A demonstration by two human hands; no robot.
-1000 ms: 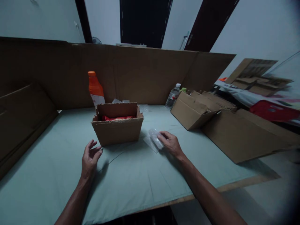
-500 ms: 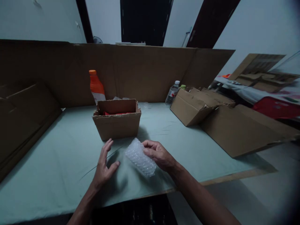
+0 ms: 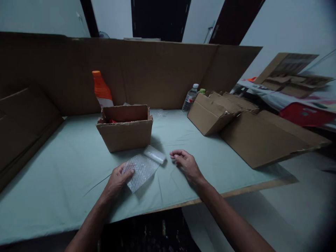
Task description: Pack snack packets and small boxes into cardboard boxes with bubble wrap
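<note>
A piece of clear bubble wrap [image 3: 142, 170] lies partly unrolled over the table, its far end still wound into a small roll [image 3: 154, 154]. My left hand [image 3: 119, 178] pinches the loose near-left edge between thumb and fingers. To the right of the roll, apart from it, my right hand [image 3: 187, 166] is open with loosely bent fingers and nothing visible in them. Just beyond the wrap stands an open cardboard box [image 3: 126, 136] with something red inside, mostly hidden by its front wall.
An orange bottle [image 3: 102, 89] stands behind the box. Toward the right back are a clear plastic bottle [image 3: 190, 98] and tilted cardboard boxes [image 3: 210, 113]. A tall cardboard panel [image 3: 162, 73] borders the table's far side; folded cardboard [image 3: 28, 122] lies at left.
The bubble wrap has gone from my right hand to my left and its loose end is spread out. My right hand has let go and sits right of it. The view has shifted slightly.
</note>
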